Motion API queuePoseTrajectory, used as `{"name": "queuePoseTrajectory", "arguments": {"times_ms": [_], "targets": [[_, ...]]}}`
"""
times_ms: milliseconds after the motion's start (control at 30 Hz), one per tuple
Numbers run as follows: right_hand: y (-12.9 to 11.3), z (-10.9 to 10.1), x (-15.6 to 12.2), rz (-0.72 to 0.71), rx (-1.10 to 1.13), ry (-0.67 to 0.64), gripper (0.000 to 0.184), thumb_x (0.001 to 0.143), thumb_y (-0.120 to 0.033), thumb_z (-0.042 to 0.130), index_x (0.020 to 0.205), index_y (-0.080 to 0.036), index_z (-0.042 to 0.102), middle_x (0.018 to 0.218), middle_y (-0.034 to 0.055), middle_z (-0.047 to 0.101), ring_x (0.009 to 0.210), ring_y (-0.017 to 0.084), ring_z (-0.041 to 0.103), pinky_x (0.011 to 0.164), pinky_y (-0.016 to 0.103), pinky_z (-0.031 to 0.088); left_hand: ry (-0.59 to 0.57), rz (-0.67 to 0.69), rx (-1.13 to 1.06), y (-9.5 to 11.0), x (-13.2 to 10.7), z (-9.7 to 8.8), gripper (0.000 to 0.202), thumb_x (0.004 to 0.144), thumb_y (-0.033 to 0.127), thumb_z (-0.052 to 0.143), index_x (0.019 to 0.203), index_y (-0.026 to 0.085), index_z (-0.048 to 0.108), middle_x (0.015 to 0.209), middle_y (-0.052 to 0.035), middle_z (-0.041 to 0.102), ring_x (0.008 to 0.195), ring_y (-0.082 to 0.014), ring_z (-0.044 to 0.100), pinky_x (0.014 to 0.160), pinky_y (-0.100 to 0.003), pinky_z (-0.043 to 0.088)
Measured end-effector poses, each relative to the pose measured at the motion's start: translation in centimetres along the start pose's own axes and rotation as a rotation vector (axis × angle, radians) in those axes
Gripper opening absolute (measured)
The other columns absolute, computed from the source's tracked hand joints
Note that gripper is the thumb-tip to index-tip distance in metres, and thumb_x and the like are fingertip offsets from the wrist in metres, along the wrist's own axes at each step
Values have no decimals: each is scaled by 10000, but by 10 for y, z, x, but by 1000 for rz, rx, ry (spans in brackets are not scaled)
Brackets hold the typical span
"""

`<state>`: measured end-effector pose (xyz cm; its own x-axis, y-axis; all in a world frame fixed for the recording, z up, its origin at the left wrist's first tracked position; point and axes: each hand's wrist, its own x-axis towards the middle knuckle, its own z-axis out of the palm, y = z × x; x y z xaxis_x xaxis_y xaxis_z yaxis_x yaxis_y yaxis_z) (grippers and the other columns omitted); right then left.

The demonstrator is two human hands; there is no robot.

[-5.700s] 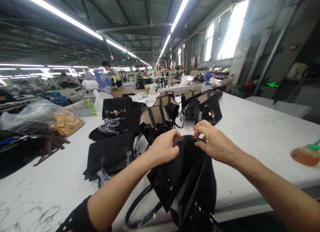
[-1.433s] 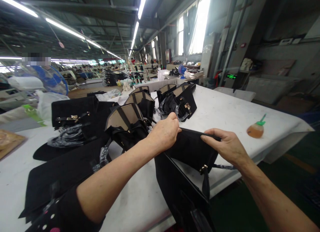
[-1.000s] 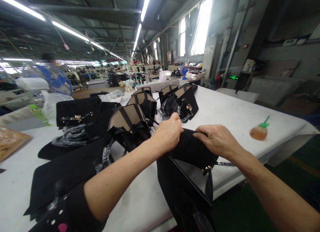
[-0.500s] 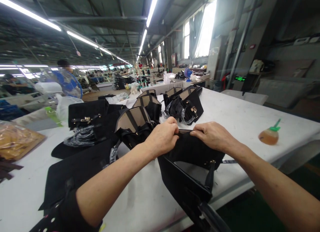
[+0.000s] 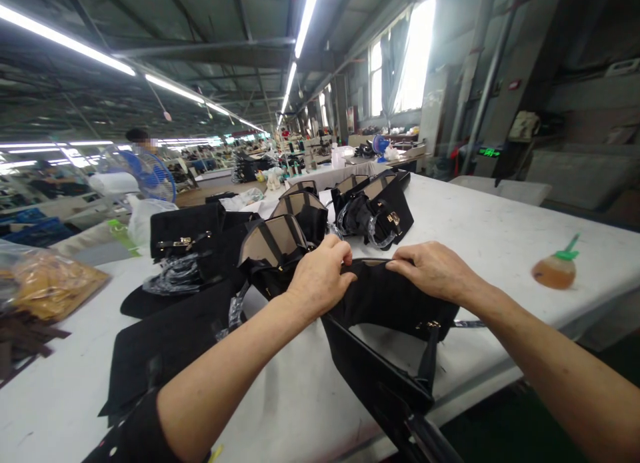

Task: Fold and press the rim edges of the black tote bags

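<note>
A black handbag with gold-coloured metal fittings lies before me at the table's near edge, part of it hanging past the edge. My right hand pinches its upper rim, thumb on the near side and fingers behind. Along the same rim, further left, my left hand is closed, fingers curled and thumb against the black material. A small strip of beige lining shows between the two hands. The bag's black handle reaches down toward the bottom of the view.
Several black bags with beige linings stand beyond my left hand. More black bags lie at left, near a plastic-wrapped yellow bundle. A squeeze bottle of amber liquid stands right on the white table. A blue fan and a person are behind.
The view has turned slightly left, so the surroundings sit further right. Both hands stay at the bag's rim; my left hand's fingers have shifted slightly there.
</note>
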<state>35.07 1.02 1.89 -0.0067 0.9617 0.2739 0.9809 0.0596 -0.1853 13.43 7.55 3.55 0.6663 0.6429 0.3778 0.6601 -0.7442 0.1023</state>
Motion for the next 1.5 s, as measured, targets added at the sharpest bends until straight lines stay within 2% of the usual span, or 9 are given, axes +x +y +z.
{"name": "queuePoseTrajectory", "arguments": {"times_ms": [167, 333, 467, 667, 967, 1233, 1500], "targets": [[0, 0, -2, -6, 16, 5, 335, 904, -459, 453, 864, -268, 726, 777, 26, 726, 735, 191, 635, 621, 276, 360, 14, -9, 59, 2, -1, -1, 174, 758, 330, 691, 816, 214, 576, 999, 1, 565, 768, -163, 596, 649, -294, 455], [-1, 0, -2, 4, 50, 2, 329, 894, -463, 468, 822, -260, 717, 759, 20, 722, 723, 183, 633, 620, 274, 360, -6, -12, 17, 0, 0, 2, 207, 796, 394, 658, 749, 196, 622, 945, -10, 589, 798, -165, 607, 674, -290, 451], [-1, -1, 0, 17, 63, -8, 324, 892, -449, 465, 802, -256, 710, 746, 14, 713, 716, 175, 625, 610, 270, 351, -1, 42, 3, -1, 2, 4, 228, 867, 336, 563, 707, 177, 596, 890, -18, 598, 783, -156, 600, 679, -282, 443], [-2, -2, 2, 31, 89, -38, 321, 876, -450, 471, 744, -248, 684, 700, 4, 679, 674, 162, 594, 596, 274, 325, 23, 12, 44, -1, 3, 6, 172, 856, 246, 510, 697, 183, 522, 820, -14, 583, 730, -154, 579, 652, -281, 422], [-5, -3, 3, 38, 95, -64, 323, 873, -442, 460, 704, -242, 649, 651, -8, 631, 644, 151, 553, 580, 278, 287, -16, -3, 113, 1, 5, 6, 167, 865, 233, 435, 717, 191, 503, 782, -20, 587, 689, -167, 569, 594, -292, 386], [-1, -1, 6, 26, 136, -83, 308, 867, -407, 468, 647, -227, 587, 618, -19, 581, 616, 136, 515, 568, 273, 273, -43, 52, 105, -3, 1, 6, 192, 916, 313, 399, 810, 192, 503, 853, -40, 598, 739, -189, 591, 628, -309, 427], [3, 1, 7, 6, 107, -59, 302, 878, -426, 456, 716, -240, 630, 670, -11, 620, 658, 149, 547, 595, 274, 292, -51, 55, 68, -2, 1, 5, 142, 899, 300, 419, 818, 206, 489, 857, -31, 595, 736, -197, 588, 625, -316, 431]]}}
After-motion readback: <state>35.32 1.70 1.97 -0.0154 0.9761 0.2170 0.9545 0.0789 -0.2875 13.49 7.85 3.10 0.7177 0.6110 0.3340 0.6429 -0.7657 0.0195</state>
